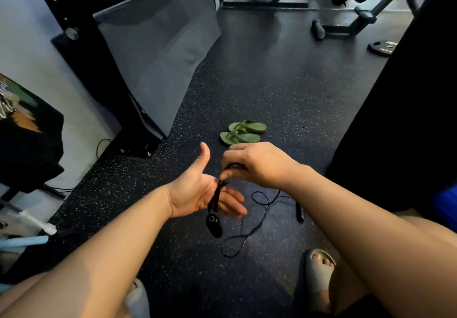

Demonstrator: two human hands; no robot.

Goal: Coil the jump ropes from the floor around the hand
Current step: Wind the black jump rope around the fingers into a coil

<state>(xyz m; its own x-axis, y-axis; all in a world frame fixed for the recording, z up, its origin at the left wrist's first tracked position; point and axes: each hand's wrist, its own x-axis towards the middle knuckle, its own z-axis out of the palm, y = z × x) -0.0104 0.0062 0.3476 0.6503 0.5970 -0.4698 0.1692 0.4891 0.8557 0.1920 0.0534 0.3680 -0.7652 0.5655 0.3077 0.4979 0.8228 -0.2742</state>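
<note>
A thin black jump rope (247, 237) lies in loose loops on the speckled floor below my hands. My left hand (197, 189) is held flat, palm up, thumb raised, with strands of the rope draped across the palm. One black handle (214, 225) dangles under that palm. My right hand (254, 164) hovers just above and to the right, fingers pinched on the rope near the left palm. The other handle (300, 212) rests on the floor to the right.
A pair of green flip-flops (243, 132) sits on the floor beyond my hands. A black rack post (99, 70) and grey mat stand at the left, gym machines at the back. A weight plate (382, 47) lies far right. My sandalled foot (320, 273) is at the lower right.
</note>
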